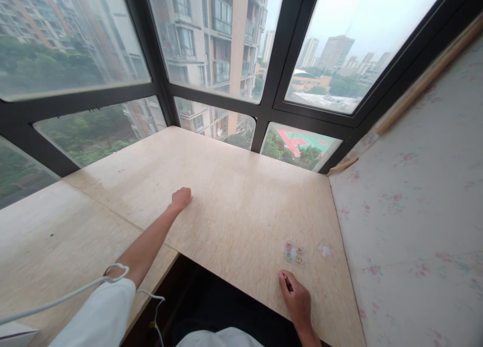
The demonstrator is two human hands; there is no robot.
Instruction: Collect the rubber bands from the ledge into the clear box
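Observation:
My left hand (pixel 181 198) is stretched far out over the pale marble-patterned surface, closed in a fist. Whatever it may hold is hidden. Near the front edge, my right hand (pixel 297 295) is curled, with thumb and forefinger pressed together. Anything between those fingers is too small to make out. Just beyond the right hand lies a small clear plastic case (pixel 294 253) with several coloured ring-like pieces in it, red, yellow and grey. To its right is a crumpled, see-through scrap (pixel 324 250), perhaps plastic.
The marble-patterned counter (pixel 234 206) ends at dark-framed windows (pixel 264 105) and, on the right, a flowered wall (pixel 407 226). A white cable (pixel 56 301) crosses my left forearm. A small dark speck (pixel 52 235) lies at left. Below the front edge is a dark gap (pixel 211 296).

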